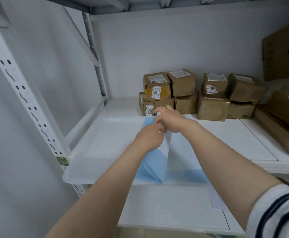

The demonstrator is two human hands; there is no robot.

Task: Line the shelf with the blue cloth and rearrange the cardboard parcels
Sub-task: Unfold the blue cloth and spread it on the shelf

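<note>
A pale blue cloth (150,165) lies partly folded on the white shelf (234,140), spread over its left half with a raised fold in the middle. My left hand (148,138) and my right hand (170,120) meet above that fold, both pinching the cloth's upper edge. Several small cardboard parcels (185,93) stand stacked two high at the back of the shelf, one with a yellow side and a label reading 3003 (157,91).
Larger cardboard boxes (284,117) fill the shelf's right end, and a big one (282,50) leans above them. A perforated white upright (20,93) stands at the left. A lower shelf (174,208) shows beneath my arms.
</note>
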